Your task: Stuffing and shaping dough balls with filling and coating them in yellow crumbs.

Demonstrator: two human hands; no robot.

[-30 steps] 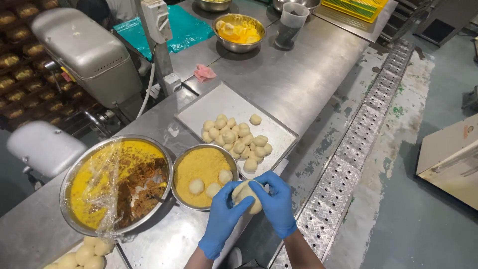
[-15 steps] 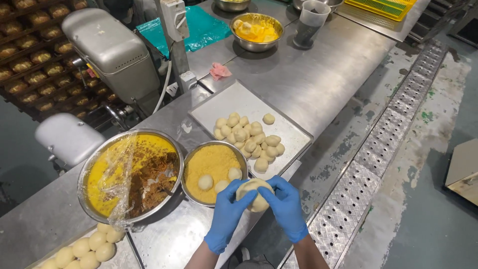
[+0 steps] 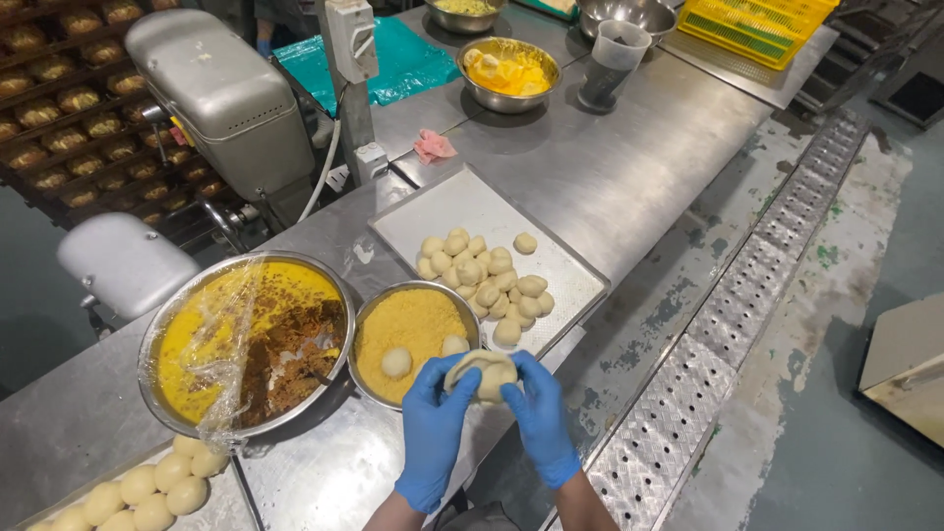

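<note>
Over the steel bench (image 3: 629, 177), both gloved hands pinch one dough piece (image 3: 482, 374) together, left hand (image 3: 433, 433) and right hand (image 3: 536, 418) each clamped on it. Just beside them sits a bowl of yellow crumbs (image 3: 413, 329), near a tray (image 3: 462, 206) of dough balls.

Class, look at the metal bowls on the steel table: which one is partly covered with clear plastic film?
The large bowl at the left, holding yellow and brown filling. Film lies crumpled across it. The smaller crumb bowl beside it and the far bowl of yellow pieces are uncovered.

- Left hand (image 3: 434, 423), in a blue glove, rises from the lower edge, fingers curled inward and closed.
- Right hand (image 3: 539, 418), also gloved blue, mirrors it, fingertips meeting the left's; bare forearms angle in below.
</note>
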